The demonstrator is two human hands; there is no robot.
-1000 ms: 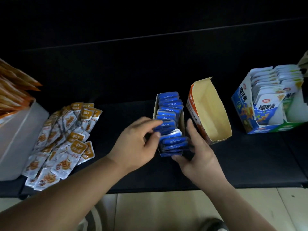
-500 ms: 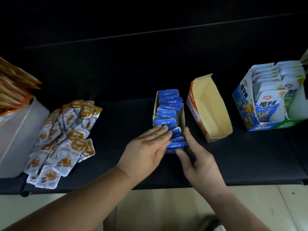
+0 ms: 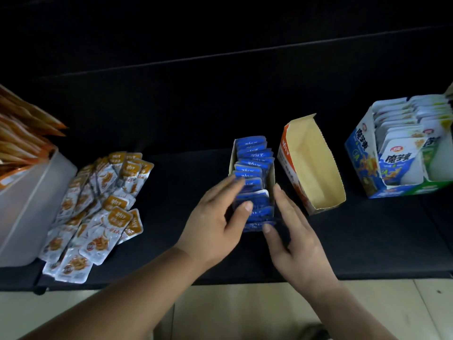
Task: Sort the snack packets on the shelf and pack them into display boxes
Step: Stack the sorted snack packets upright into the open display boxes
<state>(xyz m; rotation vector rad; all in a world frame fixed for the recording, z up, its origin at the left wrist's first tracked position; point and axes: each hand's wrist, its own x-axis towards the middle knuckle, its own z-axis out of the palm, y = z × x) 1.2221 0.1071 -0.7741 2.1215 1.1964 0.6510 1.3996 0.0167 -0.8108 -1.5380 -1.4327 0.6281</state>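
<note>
From the head view, your sorting looks roughly midway. The row of small blue foil snack packets (image 3: pixel 253 168) stands on edge in the narrow pale cardboard display box (image 3: pixel 271 176) at the middle of the shelf, and that box looks nearly full. The nearest packets reach past the side walls that show, so they probably need squaring up. Your left hand (image 3: pixel 215 224) lies against the left side of the row. Its fingers are fairly straight though blurred, and the thumb presses on the near packets without pinching any. Your right hand (image 3: pixel 294 239) is spread flat, with its fingers along the box's right wall and the thumb touching the frontmost packet. Just to the right, the orange-and-cream cardboard box (image 3: pixel 311 168) leans open with nothing inside it. It likely waits for the loose heap of gold-and-silver snack packets (image 3: pixel 98 209) lying well to the left, which is the largest part left to do. At the far right, the blue, white and green printed display box (image 3: pixel 360 153) is already packed with white packets. At the far left, a white plastic bin (image 3: pixel 31 204) holds long orange packets (image 3: pixel 22 133). Everything rests on a matte black shelf (image 3: pixel 367 236) with dark, dim shelving behind it. Pale floor tiles (image 3: pixel 245 312) show below its front edge.
</note>
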